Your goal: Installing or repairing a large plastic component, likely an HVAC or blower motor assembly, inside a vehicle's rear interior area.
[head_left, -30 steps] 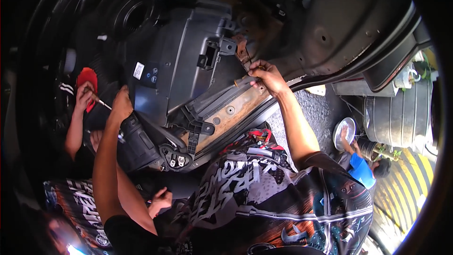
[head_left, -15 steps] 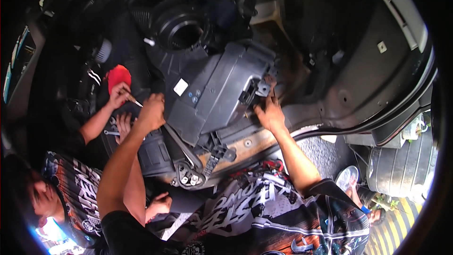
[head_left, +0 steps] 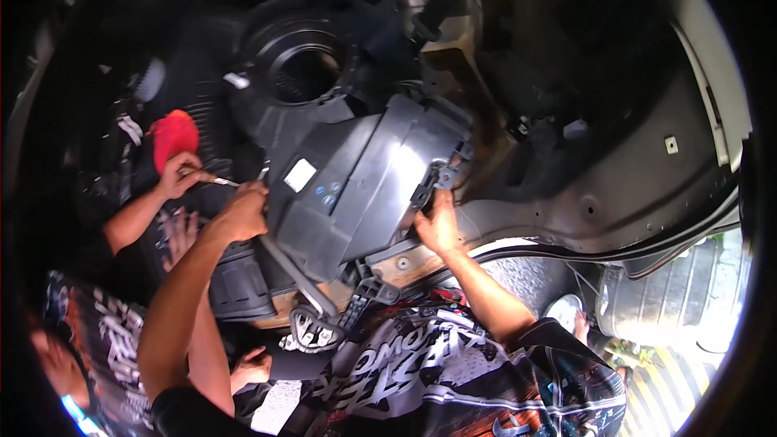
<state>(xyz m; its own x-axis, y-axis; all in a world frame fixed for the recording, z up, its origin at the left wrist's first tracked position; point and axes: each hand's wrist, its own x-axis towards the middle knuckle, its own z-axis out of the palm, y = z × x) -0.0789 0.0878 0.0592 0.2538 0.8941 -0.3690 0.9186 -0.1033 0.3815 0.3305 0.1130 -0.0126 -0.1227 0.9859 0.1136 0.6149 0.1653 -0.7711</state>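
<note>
A large black plastic housing (head_left: 356, 186) with a white label lies tilted in the middle, inside a vehicle. My right hand (head_left: 439, 225) grips its near right edge by a dark bracket (head_left: 437, 182); some fingertips are hidden. My left hand (head_left: 243, 214) is closed at the housing's left side, above a black pedal-like arm (head_left: 299, 275) with a metal-studded end. A small shiny tip shows by its fingers; what it holds is hidden. Close to its left, a co-worker's hand (head_left: 176, 176) holds a screwdriver (head_left: 212, 178) pointing toward my knuckles.
The co-worker's other hand (head_left: 182, 235) rests left of my forearm. A red cloth-like item (head_left: 174, 139) lies behind the screwdriver hand. Beyond the housing is a round black opening (head_left: 307, 73). The metal body sill (head_left: 518, 222) runs along the right, with a ribbed grey container (head_left: 651, 299) outside.
The view has shifted, so the housing appears lower. My right hand now sits tighter against the bracketed edge. My left hand has moved slightly left, nearer the screwdriver's tip.
</note>
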